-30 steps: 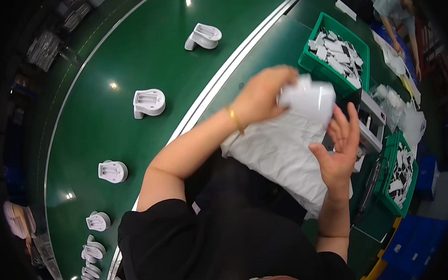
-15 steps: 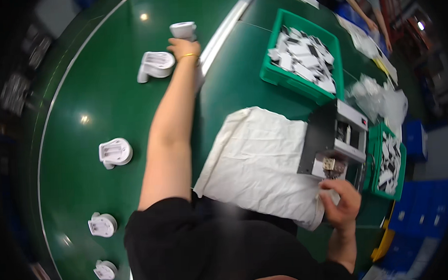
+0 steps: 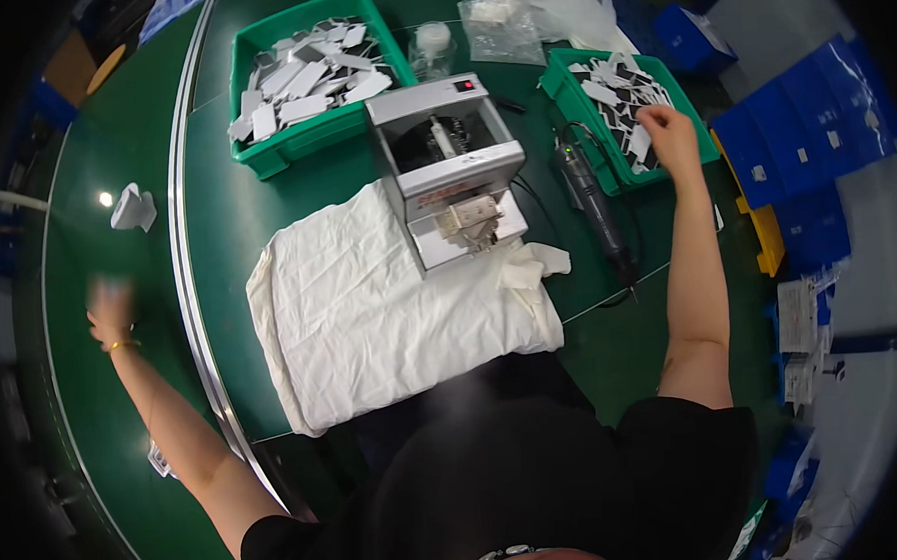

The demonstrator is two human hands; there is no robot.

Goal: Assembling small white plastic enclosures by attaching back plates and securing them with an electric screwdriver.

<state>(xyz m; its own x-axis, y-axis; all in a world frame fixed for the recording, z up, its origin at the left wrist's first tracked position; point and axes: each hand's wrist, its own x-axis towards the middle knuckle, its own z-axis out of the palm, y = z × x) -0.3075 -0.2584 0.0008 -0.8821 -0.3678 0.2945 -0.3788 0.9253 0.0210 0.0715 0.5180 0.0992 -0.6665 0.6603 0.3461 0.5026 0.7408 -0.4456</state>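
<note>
My left hand (image 3: 113, 313) is stretched over the green belt at the left, its fingers smeared by motion, so what it holds, if anything, cannot be made out. Beyond it a white plastic housing (image 3: 133, 209) rests on the belt. Part of another white housing (image 3: 159, 460) shows beside my left forearm. At the right, my right hand (image 3: 671, 138) reaches into a small green bin (image 3: 557, 75) of flat white and dark pieces (image 3: 601, 95). Its fingertips are pinched together at the pieces; whatever lies between them is hidden.
A grey bench machine (image 3: 444, 165) stands behind a white cloth (image 3: 360, 309). Right of it lies a corded electric screwdriver (image 3: 593, 199). A larger green bin (image 3: 263, 163) of similar pieces, clear plastic bags (image 3: 503, 27) and blue bins (image 3: 808, 134) surround the work area.
The view has swung to the right. My right hand has gone from the cloth's edge to the small green bin. My left hand, earlier at a white housing, is now elsewhere over the belt.
</note>
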